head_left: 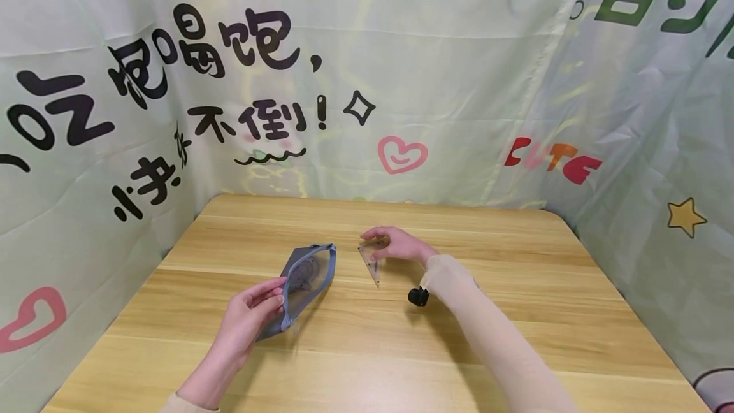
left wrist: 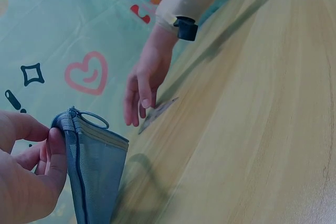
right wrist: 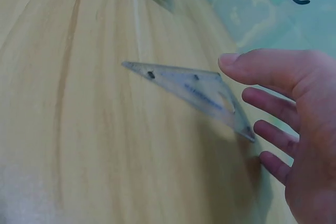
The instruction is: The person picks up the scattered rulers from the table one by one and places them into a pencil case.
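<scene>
My left hand [head_left: 246, 317] pinches the near edge of a blue-grey zip pouch [head_left: 330, 269] between thumb and fingers, and the pouch is tilted with its mouth spread. A rounded, clear shape [head_left: 306, 271] shows within it. In the left wrist view, a zip pull ring [left wrist: 94, 116] stands out at the pouch's top corner. A clear triangular set square [right wrist: 184, 85] with small dark holes lies on the table to the right of the pouch. My right hand [head_left: 401, 246] is over its far end, fingers spread and gently bent, with the thumb near its corner.
The wooden table [head_left: 367, 368] stretches out on all sides of the hands. Printed curtains [head_left: 447, 101] hang behind and beside it. A small black device [head_left: 419, 297] is worn at the right wrist.
</scene>
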Demonstrator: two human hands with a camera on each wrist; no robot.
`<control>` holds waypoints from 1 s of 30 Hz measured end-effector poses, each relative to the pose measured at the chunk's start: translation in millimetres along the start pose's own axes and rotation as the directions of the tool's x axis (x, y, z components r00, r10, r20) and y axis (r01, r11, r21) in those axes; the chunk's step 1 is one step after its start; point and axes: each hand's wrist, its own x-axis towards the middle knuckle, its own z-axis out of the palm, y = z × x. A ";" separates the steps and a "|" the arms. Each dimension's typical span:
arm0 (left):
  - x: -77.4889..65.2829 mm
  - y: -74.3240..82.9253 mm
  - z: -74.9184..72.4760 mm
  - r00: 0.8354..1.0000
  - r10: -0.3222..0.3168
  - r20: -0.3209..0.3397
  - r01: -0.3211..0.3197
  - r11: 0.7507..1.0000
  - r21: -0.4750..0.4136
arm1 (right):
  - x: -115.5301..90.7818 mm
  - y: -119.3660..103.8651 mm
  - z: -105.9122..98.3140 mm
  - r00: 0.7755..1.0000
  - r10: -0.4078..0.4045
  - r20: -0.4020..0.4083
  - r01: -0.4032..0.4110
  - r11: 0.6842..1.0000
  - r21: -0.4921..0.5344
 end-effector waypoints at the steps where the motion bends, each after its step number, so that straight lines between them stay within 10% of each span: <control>1: 0.0 -0.2 0.2 1.000 0.000 0.000 0.000 1.000 -0.001 | -0.5 2.0 0.4 1.000 -0.010 0.003 0.010 1.000 0.002; 30: -1.6 0.1 1.5 1.000 -0.008 0.003 0.008 1.000 0.008 | -25.0 15.9 10.7 0.997 -0.051 -0.057 0.050 0.999 -0.022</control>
